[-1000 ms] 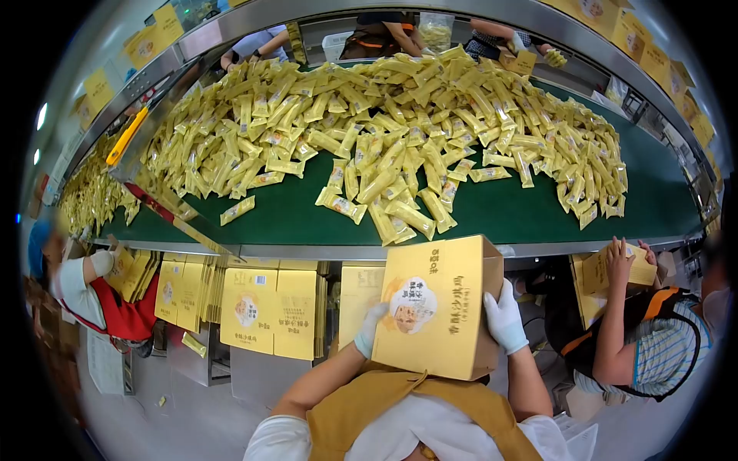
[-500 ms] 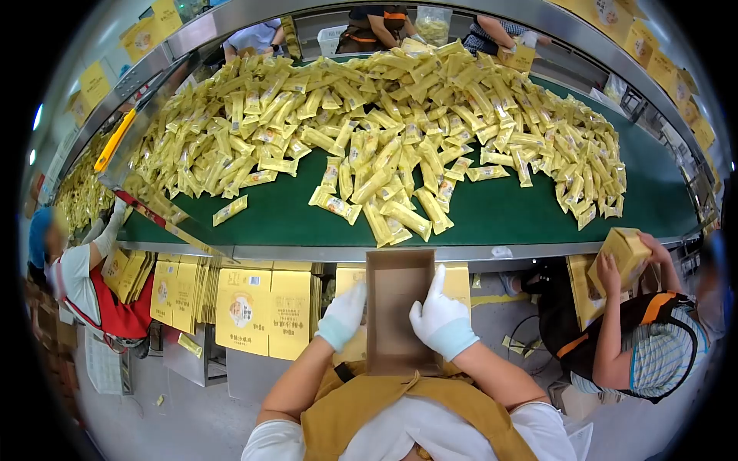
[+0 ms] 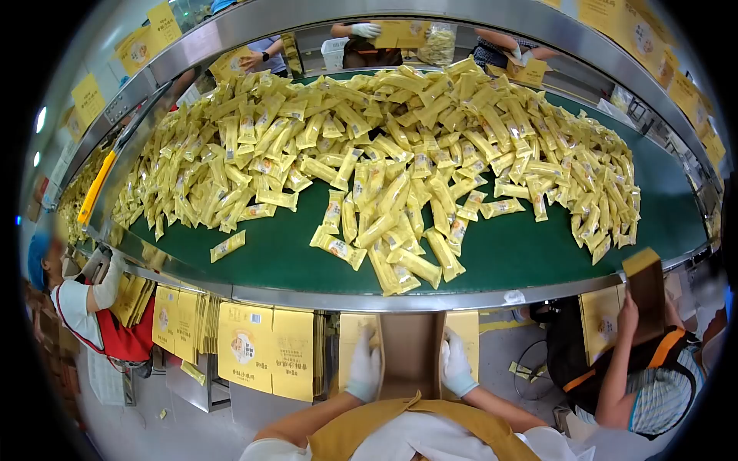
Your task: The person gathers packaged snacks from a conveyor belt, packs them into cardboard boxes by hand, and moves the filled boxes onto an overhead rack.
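Observation:
An open cardboard box with a plain brown inside is between my hands, below the near edge of the conveyor belt. My left hand, in a white glove, presses on its left side. Against its right side lies my right hand, gloved too, the fingers partly hidden behind the wall. No packet shows inside the box. Beyond its far end, a heap of yellow wrapped snack packets covers much of the green belt. Loose packets lie nearest to me, such as one single packet.
Flattened yellow cartons stand in rows below the belt's metal edge. At left is a person in a red apron. A person at right holds another box. More workers' hands show across the belt.
My hands have closed in on the box sides, the right one no longer with a finger stretched out. The view has tilted up. The right-hand person's box has turned, showing its brown inside.

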Demonstrator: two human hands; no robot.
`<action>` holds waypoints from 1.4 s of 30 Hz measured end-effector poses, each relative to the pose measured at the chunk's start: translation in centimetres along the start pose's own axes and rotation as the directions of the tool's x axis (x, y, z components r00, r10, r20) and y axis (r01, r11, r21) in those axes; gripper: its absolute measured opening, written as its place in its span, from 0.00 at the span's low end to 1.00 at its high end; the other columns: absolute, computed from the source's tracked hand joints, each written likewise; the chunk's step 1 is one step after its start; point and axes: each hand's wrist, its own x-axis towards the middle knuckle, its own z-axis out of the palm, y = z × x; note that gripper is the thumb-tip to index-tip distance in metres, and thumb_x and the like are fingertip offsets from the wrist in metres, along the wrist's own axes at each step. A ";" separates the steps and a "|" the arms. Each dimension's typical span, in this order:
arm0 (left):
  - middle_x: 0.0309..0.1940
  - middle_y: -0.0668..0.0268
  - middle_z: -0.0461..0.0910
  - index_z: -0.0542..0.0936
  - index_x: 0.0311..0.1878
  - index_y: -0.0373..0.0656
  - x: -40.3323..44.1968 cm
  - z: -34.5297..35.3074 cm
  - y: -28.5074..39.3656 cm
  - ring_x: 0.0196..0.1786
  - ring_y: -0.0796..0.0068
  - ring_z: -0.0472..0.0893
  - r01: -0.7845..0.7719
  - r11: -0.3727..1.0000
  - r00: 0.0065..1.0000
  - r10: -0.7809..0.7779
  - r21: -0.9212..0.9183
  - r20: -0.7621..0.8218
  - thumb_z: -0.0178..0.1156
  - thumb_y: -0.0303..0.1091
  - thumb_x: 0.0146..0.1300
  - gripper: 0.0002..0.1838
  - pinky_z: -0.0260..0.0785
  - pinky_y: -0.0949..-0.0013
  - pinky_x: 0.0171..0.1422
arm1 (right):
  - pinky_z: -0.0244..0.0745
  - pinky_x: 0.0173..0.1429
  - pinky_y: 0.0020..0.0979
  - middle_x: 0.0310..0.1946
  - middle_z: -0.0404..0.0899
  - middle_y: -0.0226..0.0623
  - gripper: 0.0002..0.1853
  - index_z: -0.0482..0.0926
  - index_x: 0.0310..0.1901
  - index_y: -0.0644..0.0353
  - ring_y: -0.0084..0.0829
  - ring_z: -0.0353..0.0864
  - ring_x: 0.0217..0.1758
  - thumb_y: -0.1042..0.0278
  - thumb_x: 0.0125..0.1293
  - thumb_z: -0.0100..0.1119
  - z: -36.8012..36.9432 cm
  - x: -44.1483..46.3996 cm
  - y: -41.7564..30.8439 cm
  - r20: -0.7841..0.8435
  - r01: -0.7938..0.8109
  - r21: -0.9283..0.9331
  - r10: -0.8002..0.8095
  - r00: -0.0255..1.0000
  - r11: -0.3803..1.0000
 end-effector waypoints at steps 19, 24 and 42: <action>0.81 0.60 0.54 0.75 0.71 0.61 28.6 -0.9 9.7 0.82 0.32 0.32 -0.525 0.386 0.851 0.205 0.759 0.484 0.64 0.77 0.43 0.51 0.38 0.20 0.75 | 0.60 0.73 0.58 0.73 0.66 0.42 0.42 0.67 0.72 0.26 0.58 0.59 0.77 0.33 0.55 0.67 -4.1 29.3 -6.6 0.349 0.345 -0.624 -0.145 0.926 0.701; 0.78 0.54 0.58 0.76 0.69 0.56 24.6 -2.7 7.9 0.80 0.26 0.40 -0.642 0.391 0.767 0.298 0.660 0.569 0.67 0.75 0.45 0.50 0.42 0.31 0.79 | 0.58 0.74 0.56 0.73 0.67 0.39 0.41 0.73 0.69 0.39 0.57 0.59 0.77 0.30 0.56 0.65 -7.3 25.8 -2.4 0.344 0.461 -0.678 -0.307 0.887 0.573; 0.56 0.74 0.81 0.80 0.57 0.56 21.7 -8.3 9.7 0.66 0.72 0.76 -0.827 0.202 0.556 0.436 0.525 0.707 0.71 0.39 0.55 0.24 0.59 0.58 0.76 | 0.73 0.61 0.43 0.50 0.75 0.49 0.28 0.75 0.59 0.63 0.53 0.76 0.54 0.76 0.55 0.71 -15.3 17.5 -3.2 -0.213 0.151 -0.300 -0.221 0.952 0.942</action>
